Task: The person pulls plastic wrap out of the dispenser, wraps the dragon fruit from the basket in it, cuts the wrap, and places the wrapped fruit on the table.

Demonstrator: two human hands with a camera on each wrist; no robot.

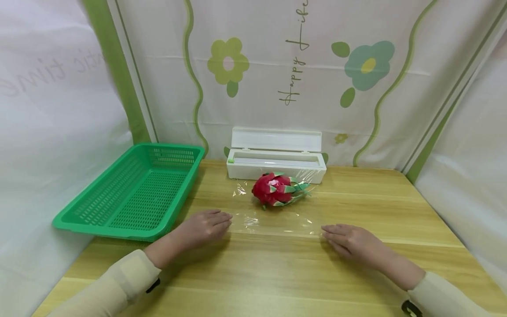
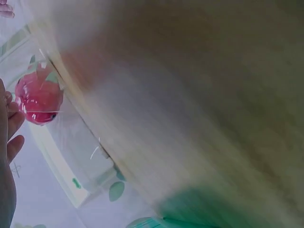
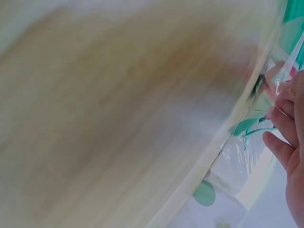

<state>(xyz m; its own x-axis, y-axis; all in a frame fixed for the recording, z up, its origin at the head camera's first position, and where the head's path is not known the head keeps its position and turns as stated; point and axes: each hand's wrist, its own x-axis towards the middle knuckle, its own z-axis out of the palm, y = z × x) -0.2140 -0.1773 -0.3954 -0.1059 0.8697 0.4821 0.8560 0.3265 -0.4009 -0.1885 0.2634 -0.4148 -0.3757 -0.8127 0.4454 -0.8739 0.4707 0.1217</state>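
A red dragon fruit [image 1: 273, 190] with green-tipped scales lies on the wooden table, just before an open white cling film box [image 1: 237, 172]. Clear cling film [image 1: 273, 223] stretches from the box toward me, around the fruit; its shine partly shows it. My left hand [image 1: 207, 225] pinches the film's near left corner, and my right hand [image 1: 352, 241] pinches the near right corner. The right wrist view shows the film [image 3: 285, 71] drawn taut at the right fingertips. The left thumb is mostly hidden in the head view.
A green plastic basket [image 1: 174, 211] with perforated sides stands on the left of the table, close to my left forearm. The box's raised lid [image 1: 277, 139] leans near the printed curtain [image 1: 261, 105] behind. Wooden tabletop [image 1: 269, 277] extends in front of me.
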